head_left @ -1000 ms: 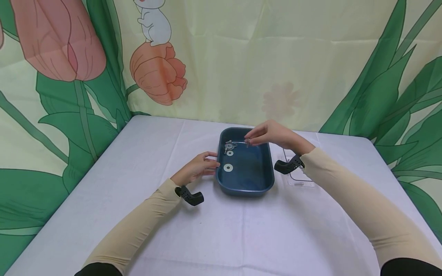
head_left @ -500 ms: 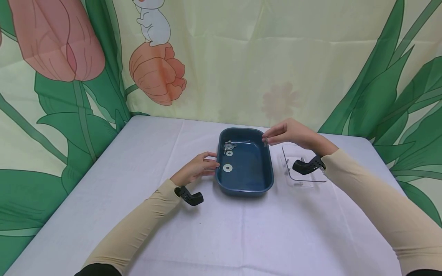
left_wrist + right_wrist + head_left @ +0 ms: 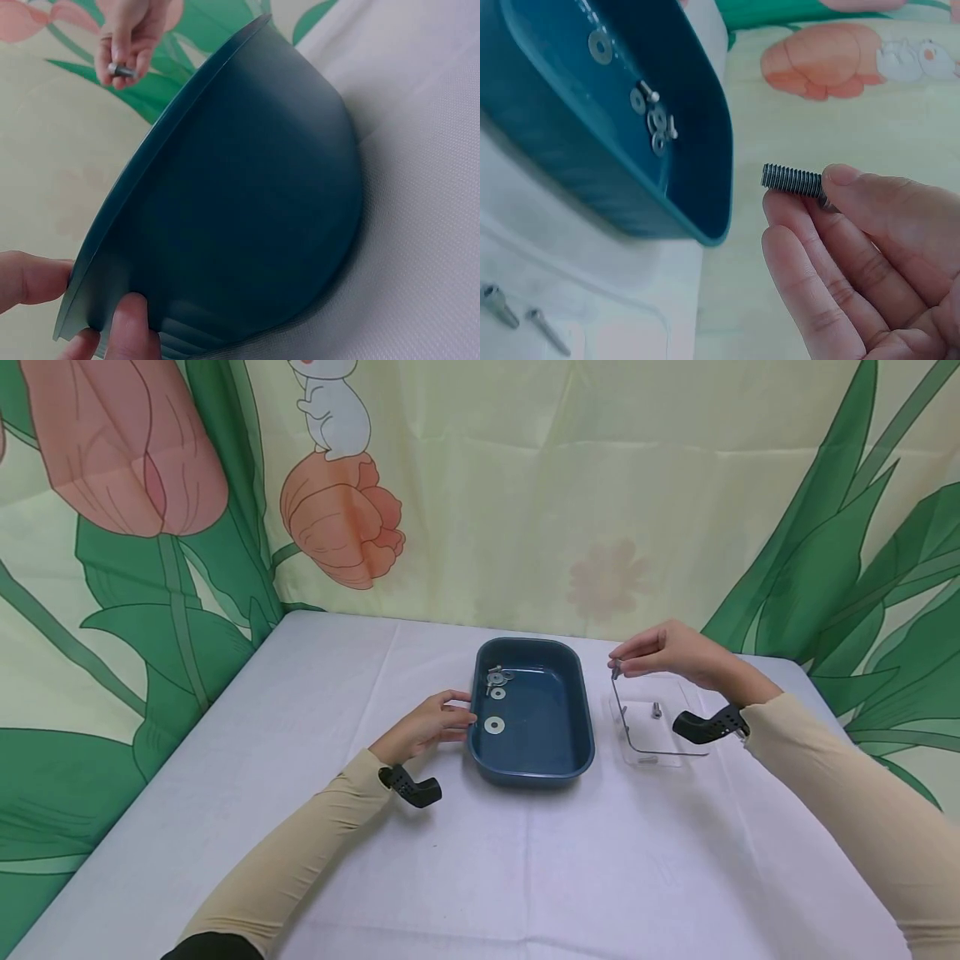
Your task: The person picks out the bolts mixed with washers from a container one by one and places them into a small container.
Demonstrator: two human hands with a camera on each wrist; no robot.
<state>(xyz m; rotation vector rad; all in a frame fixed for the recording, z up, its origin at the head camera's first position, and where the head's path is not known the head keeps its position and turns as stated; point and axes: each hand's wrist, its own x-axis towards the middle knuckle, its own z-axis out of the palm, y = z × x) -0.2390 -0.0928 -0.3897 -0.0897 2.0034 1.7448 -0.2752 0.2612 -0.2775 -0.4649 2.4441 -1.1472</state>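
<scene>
My right hand (image 3: 667,652) pinches a metal screw (image 3: 791,178) between thumb and fingers, its threaded shaft sticking out in the right wrist view. In the head view that hand is over the far left corner of a clear plastic box (image 3: 667,753). One screw (image 3: 657,710) shows inside the box, and further screws lie near its edges. Fingertips of my left hand (image 3: 427,724) touch the left side of a deep blue tray (image 3: 532,774), fingers fairly straight. Along the tray's left side lie a large washer (image 3: 494,725), a smaller washer (image 3: 498,693) and a cluster of washers and screws.
A white cloth (image 3: 450,868) covers the table. Behind the table's far edge hangs a curtain (image 3: 510,527) printed with flowers and a rabbit. The tray and the clear box stand side by side, a narrow strip of cloth between them.
My right hand has carried the screw from above the tray rightward to above the clear box. The left hand and the tray have stayed in place.
</scene>
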